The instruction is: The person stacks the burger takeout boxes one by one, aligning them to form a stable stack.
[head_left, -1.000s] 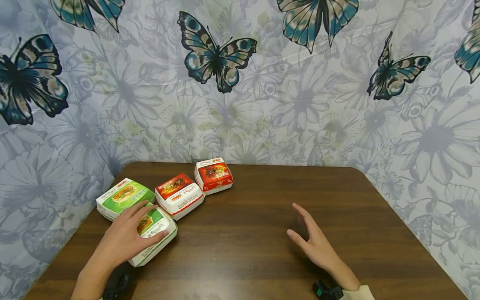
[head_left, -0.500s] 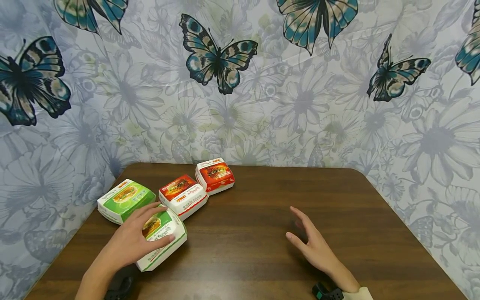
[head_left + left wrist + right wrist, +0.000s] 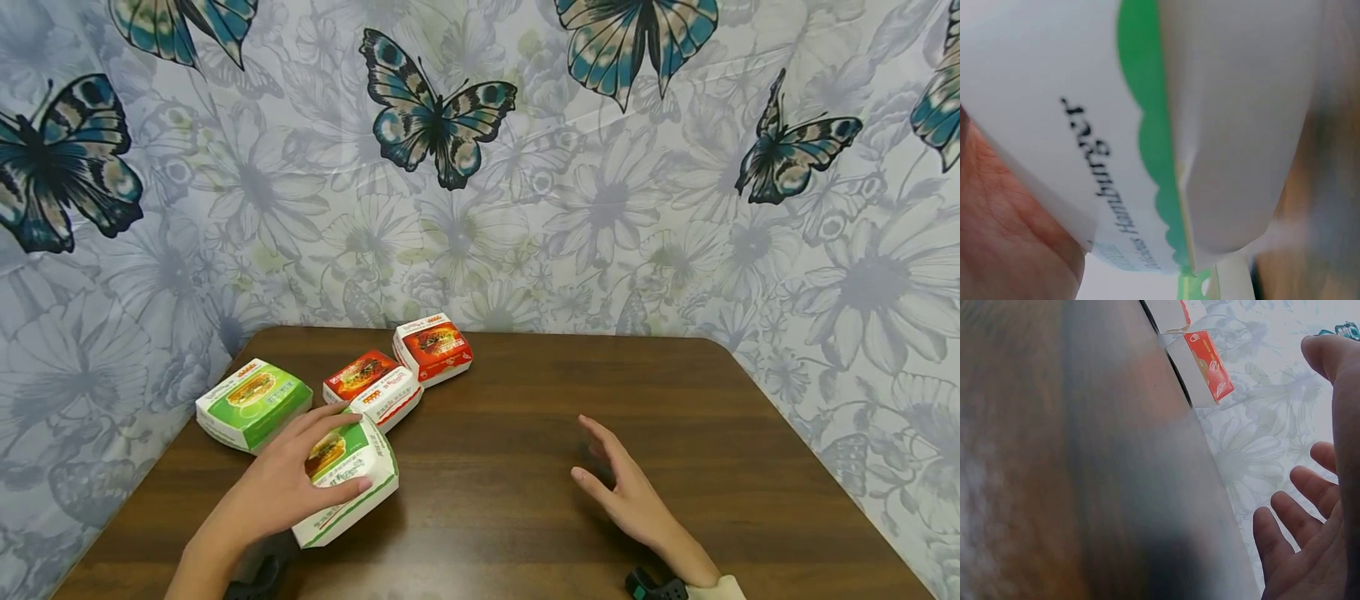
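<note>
My left hand (image 3: 277, 487) grips a green-and-white hamburger box (image 3: 358, 467) from above, thumb along its near side and fingers over the far edge. In the left wrist view the palm (image 3: 1019, 231) lies against this box (image 3: 1110, 137), whose white side reads "Hamburger". The front red-and-white burger box (image 3: 375, 385) sits right behind the held one, partly covered by it. My right hand (image 3: 637, 504) is held over the right half of the table, fingers extended and thumb apart, holding nothing.
A second green burger box (image 3: 253, 404) lies at the table's left edge. Another red-and-white burger box (image 3: 435, 350) stands at the back edge, against the front red one. Behind the brown wooden table (image 3: 525, 533) hangs a cloth (image 3: 600, 250) printed with flowers and butterflies.
My left hand has moved right with the held green box, away from the other green box. The front red box has shifted slightly right. My right hand has stayed almost still.
</note>
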Motion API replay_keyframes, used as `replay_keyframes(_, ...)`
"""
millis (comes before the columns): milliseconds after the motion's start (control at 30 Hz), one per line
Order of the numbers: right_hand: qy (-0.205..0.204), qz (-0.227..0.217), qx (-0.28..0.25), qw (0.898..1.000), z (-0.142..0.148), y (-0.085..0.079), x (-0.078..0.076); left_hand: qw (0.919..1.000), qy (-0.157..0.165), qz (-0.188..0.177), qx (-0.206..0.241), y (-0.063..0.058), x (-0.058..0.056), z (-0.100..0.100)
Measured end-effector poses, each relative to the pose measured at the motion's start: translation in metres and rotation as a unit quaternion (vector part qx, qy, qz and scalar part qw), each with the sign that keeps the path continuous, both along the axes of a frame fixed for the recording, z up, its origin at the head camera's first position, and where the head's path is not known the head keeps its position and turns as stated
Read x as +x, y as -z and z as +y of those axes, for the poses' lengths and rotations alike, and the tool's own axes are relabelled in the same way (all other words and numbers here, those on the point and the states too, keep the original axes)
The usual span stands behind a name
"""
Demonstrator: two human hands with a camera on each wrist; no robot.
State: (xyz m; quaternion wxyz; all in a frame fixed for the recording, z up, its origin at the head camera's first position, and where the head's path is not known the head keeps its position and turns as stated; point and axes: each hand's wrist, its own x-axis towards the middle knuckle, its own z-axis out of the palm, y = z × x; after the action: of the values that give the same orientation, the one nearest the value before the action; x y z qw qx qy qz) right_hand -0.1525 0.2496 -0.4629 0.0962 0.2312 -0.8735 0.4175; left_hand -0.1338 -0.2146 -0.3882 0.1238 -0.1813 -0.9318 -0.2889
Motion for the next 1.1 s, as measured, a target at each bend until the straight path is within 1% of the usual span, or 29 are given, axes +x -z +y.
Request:
replay_keyframes(233,0.001,0.002,0.004,1.0,0.002,0.0,0.001,0.9998,0.018,0.003,-0.008,-0.008,-0.004,0.012)
replay_keyframes(400,0.003,-0.007,0.0,1.0,0.001,-0.001,0.001,0.9994,0.033,-0.004,-0.008,-0.01,-0.007,0.02)
replay_keyframes(533,0.006,-0.012,-0.001,1.0,0.001,-0.001,0.001,0.9992,0.038,-0.01,-0.009,-0.009,-0.008,0.026)
replay_keyframes(733,0.001,0.001,0.004,1.0,0.001,-0.002,0.001,0.9983,0.056,-0.007,-0.013,-0.005,-0.007,0.037)
replay_keyframes(867,-0.003,0.007,0.004,1.0,0.002,-0.002,0.001,0.9974,0.07,-0.008,-0.015,-0.003,-0.006,0.044)
replay_keyframes(1100,-0.014,0.006,0.001,1.0,0.0,-0.001,0.001,0.9961,0.083,-0.018,-0.022,0.0,-0.003,0.057)
